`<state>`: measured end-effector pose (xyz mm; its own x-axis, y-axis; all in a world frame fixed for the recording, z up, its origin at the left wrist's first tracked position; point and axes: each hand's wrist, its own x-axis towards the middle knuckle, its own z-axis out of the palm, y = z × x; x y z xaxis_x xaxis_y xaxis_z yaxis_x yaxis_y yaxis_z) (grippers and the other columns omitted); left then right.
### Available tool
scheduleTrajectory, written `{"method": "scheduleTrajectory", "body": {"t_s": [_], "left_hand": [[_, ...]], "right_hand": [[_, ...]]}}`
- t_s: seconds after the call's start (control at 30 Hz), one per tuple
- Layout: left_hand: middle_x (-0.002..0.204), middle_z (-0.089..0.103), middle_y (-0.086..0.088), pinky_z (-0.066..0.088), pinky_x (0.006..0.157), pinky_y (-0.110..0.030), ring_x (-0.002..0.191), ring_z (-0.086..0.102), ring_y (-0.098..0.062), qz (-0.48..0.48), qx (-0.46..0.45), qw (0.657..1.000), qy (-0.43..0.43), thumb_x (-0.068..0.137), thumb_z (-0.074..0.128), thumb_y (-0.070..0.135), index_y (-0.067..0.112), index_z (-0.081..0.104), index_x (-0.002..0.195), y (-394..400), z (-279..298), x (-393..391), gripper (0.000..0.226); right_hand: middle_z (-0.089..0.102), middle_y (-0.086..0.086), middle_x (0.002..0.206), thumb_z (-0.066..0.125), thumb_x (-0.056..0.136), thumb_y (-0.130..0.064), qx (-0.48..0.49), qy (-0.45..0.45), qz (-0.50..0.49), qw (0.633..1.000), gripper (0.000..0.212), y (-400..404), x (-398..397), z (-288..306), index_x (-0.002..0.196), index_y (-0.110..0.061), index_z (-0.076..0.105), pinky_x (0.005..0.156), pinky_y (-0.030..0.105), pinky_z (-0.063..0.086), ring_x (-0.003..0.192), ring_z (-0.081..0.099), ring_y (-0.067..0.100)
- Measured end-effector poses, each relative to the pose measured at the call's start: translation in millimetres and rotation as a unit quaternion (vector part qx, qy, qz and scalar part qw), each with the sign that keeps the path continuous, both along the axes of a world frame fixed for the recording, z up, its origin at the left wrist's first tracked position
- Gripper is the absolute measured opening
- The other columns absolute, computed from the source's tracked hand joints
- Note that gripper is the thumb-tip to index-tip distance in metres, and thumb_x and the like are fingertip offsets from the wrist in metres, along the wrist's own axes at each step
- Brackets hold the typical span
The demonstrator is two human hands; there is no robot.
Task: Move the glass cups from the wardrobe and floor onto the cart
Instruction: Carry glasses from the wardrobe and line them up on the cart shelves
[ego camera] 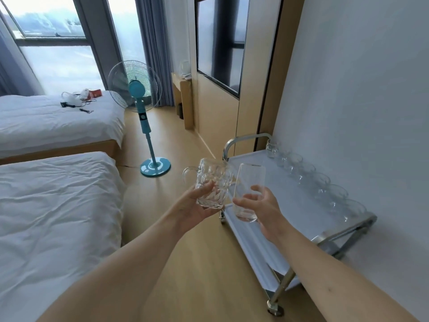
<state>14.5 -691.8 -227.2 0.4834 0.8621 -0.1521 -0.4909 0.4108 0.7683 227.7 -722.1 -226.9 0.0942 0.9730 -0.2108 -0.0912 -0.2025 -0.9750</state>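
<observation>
head view, looking down over both bare forearms. left hand [197,205] cups the lower part of a dimpled glass mug [212,183], fingers curled round its base, the mug's handle pointing left. right hand [262,205] grips a plain tall tumbler [247,191] near its bottom, thumb in front and fingers wrapped behind. both glasses are held upright in the air, just beside each other, over the near-left edge of the cart [267,182]. the cart is a two-tier metal trolley with white shelves, standing against the white wall [359,89]. on its top shelf a row of glass cups [313,180] runs along the wall side, from the far handle end to the near end; they sit close together and blur into one another, so their number cannot be told. two beds [58,205] with white covers lie on the left, and a teal pedestal fan [139,108] stands on the wooden floor [162,140] between the beds and the cart.
</observation>
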Motion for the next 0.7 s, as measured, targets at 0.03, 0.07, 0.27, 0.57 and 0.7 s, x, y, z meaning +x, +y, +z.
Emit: {"method": "scheduleTrajectory", "body": {"t_s": [0.03,0.07,0.27,0.57,0.7], "left_hand": [[0.133,0.065,-0.015,0.057,0.088,-0.045,0.115,0.067,-0.031,0.000,-0.005,1.000,0.002,0.070,0.094,0.026,0.009,0.071,0.123,11.8,-3.9,1.1,0.060],[0.132,0.065,-0.015,0.057,0.088,-0.045,0.114,0.067,-0.031,0.002,-0.010,1.000,0.006,0.070,0.094,0.027,0.009,0.072,0.123,24.1,-7.8,2.4,0.061],[0.130,0.067,-0.013,0.054,0.094,-0.045,0.115,0.067,-0.031,0.005,-0.020,0.999,0.034,0.074,0.091,0.033,0.011,0.073,0.122,111.9,-22.8,19.4,0.055],[0.133,0.065,-0.014,0.055,0.092,-0.045,0.118,0.066,-0.033,-0.002,-0.070,0.997,0.044,0.078,0.089,0.037,0.011,0.067,0.131,253.5,-44.0,62.7,0.063],[0.130,0.067,-0.013,0.054,0.096,-0.046,0.119,0.065,-0.033,-0.022,-0.086,0.995,0.051,0.079,0.089,0.037,0.011,0.066,0.132,297.8,-57.1,76.8,0.063]], "right_hand": [[0.062,0.010,0.121,0.097,0.044,-0.032,-0.003,-0.002,-0.002,1.000,0.100,10.6,1.1,-3.5,0.130,-0.021,0.048,0.099,0.054,0.054,0.107,0.067,0.029],[0.062,0.010,0.121,0.097,0.044,-0.032,-0.007,-0.002,-0.005,1.000,0.100,21.9,2.3,-7.7,0.130,-0.021,0.048,0.100,0.055,0.053,0.108,0.067,0.029],[0.063,0.010,0.121,0.096,0.047,-0.034,-0.004,-0.002,-0.019,1.000,0.098,105.6,16.5,-27.9,0.131,-0.020,0.047,0.095,0.047,0.055,0.108,0.066,0.027],[0.060,0.009,0.121,0.094,0.048,-0.036,-0.036,0.003,-0.057,0.998,0.099,230.9,58.1,-50.4,0.132,-0.019,0.046,0.086,0.042,0.057,0.105,0.067,0.027],[0.059,0.010,0.122,0.094,0.051,-0.031,-0.049,0.021,-0.069,0.996,0.099,274.2,73.8,-59.8,0.135,-0.016,0.043,0.071,0.032,0.055,0.103,0.067,0.027]]}}
